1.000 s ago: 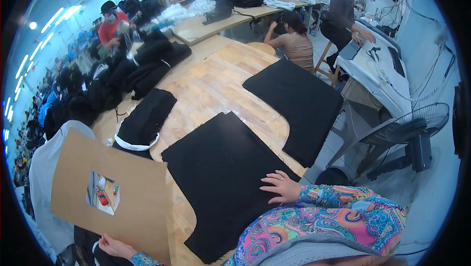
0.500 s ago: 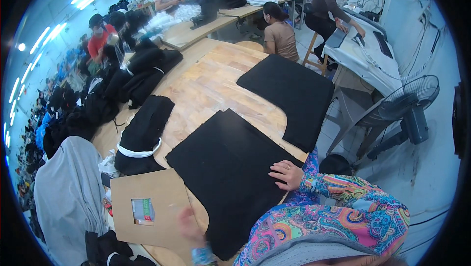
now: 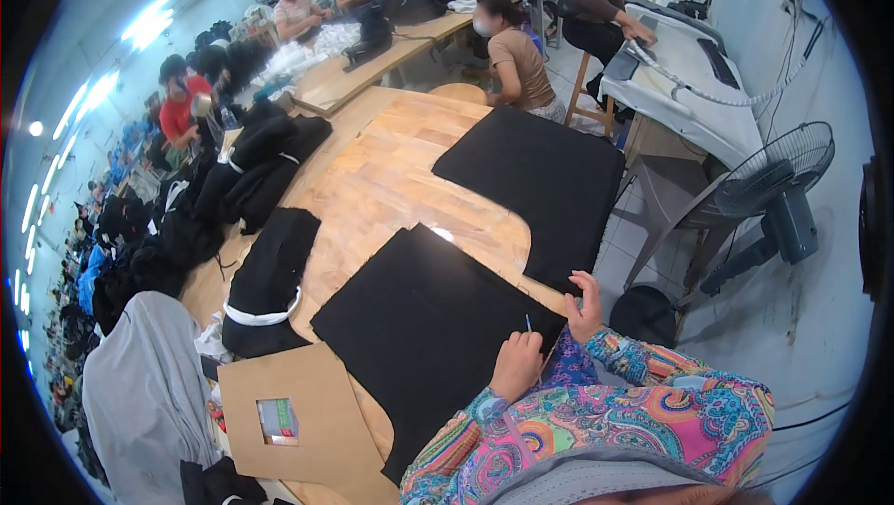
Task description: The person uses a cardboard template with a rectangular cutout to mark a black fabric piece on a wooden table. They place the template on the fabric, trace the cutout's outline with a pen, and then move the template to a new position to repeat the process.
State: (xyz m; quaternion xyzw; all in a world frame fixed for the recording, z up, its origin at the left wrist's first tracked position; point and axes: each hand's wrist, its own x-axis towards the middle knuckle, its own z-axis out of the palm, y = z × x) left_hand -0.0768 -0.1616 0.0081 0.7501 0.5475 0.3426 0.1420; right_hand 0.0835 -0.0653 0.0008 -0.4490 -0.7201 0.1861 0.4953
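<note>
Two black fabric pieces lie on the wooden table: a near piece (image 3: pixel 428 328) in front of me and a far piece (image 3: pixel 540 184) beyond it. Over the near piece's right edge, my left hand (image 3: pixel 518 363) is closed around a thin pen-like stick (image 3: pixel 529 323), whose tip pokes up past the fingers; its exact kind is too small to tell. Just right of it, my right hand (image 3: pixel 585 309) is raised at the corner of the near piece with its fingers apart, holding nothing.
A brown cardboard template (image 3: pixel 321 412) with a cut-out window lies at the near left. Behind it is a rolled black bundle (image 3: pixel 279 263) with a white band. Grey cloth (image 3: pixel 140 403) drapes at the left. A fan (image 3: pixel 787 202) stands right; co-workers sit and stand beyond.
My left hand has moved from over the cardboard to the fabric's right edge, now with the thin stick. My right hand has lifted off the fabric and shifted slightly right.
</note>
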